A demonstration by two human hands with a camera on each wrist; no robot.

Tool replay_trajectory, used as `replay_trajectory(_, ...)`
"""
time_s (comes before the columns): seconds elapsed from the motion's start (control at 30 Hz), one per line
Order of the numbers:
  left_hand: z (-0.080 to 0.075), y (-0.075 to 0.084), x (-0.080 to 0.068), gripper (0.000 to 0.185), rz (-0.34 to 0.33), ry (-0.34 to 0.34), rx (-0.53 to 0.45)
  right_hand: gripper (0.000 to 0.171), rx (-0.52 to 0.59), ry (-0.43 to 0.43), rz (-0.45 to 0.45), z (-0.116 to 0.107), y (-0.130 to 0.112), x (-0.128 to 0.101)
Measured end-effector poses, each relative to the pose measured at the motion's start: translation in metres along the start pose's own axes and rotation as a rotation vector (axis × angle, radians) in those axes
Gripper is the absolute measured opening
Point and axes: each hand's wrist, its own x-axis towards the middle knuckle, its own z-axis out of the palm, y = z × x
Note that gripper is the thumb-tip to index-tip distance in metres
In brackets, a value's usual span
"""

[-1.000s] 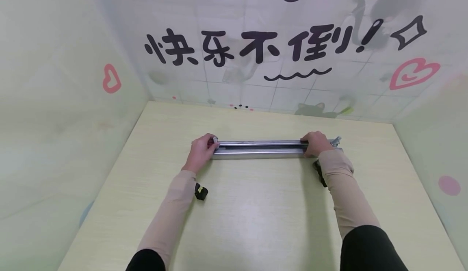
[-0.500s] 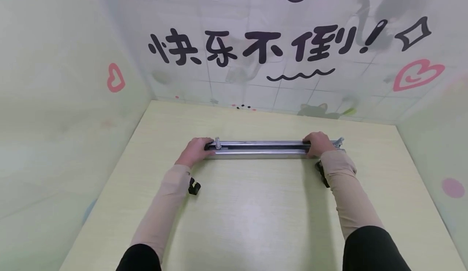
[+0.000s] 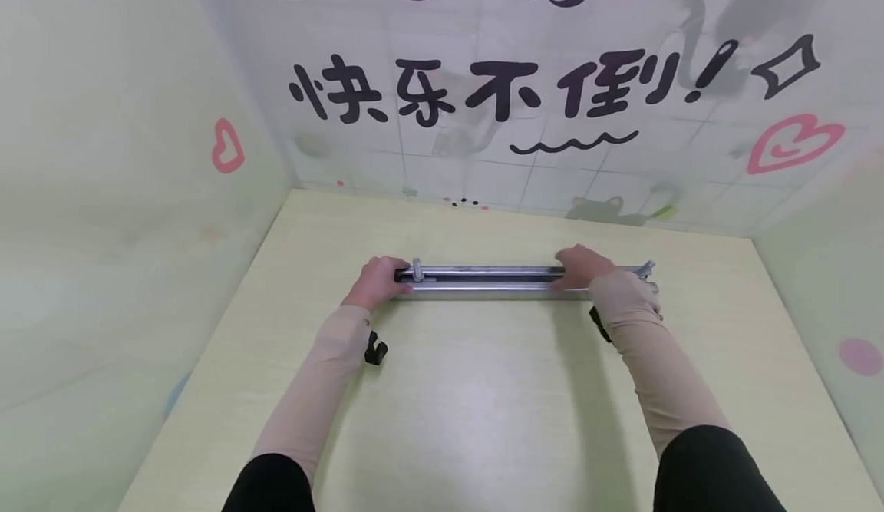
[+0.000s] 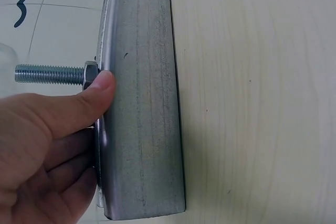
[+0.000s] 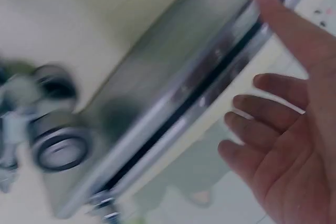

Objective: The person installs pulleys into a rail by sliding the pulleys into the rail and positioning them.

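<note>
So my left hand (image 3: 376, 283) is clamped on the left end of the long grey slotted steel channel (image 3: 497, 280), thumb on its side right by the threaded bolt (image 4: 50, 74). The channel lies across the middle of the pale wooden table (image 3: 483, 404), parallel to the far edge. The change: my right hand (image 3: 580, 266) slid inward from the right end, and now its fingers are spread loose, holding nothing. Looks like I'm regripping.

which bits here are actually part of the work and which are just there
In the work:
- metal channel rail, lying on the table
- threaded bolt with nut near its left end
- left hand, gripping that end
- right hand, fingers spread, at the rail

Just there:
- table
- wall lettering
</note>
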Motion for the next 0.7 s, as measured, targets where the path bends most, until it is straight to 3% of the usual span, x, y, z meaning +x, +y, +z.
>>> replay_trajectory(0.07, 0.000, -0.001, 0.000, 0.048, 0.001, 0.000, -0.003, 0.062, 0.025, 0.014, -0.090, -0.003, -0.021, 0.009)
replay_trajectory(0.27, 0.000, 0.001, 0.002, 0.051, -0.032, -0.015, -0.032, 0.048, 0.064, 0.104, -0.363, -0.008, -0.092, 0.036)
replay_trajectory(0.47, -0.002, 0.002, 0.002, 0.049, -0.020, 0.001, -0.003, 0.040, 0.077, 0.145, -0.471, -0.005, -0.149, 0.053)
replay_trajectory(0.7, -0.002, 0.002, -0.001, 0.040, 0.006, 0.022, -0.004, 0.027, 0.071, 0.220, -0.525, 0.003, -0.179, 0.060)
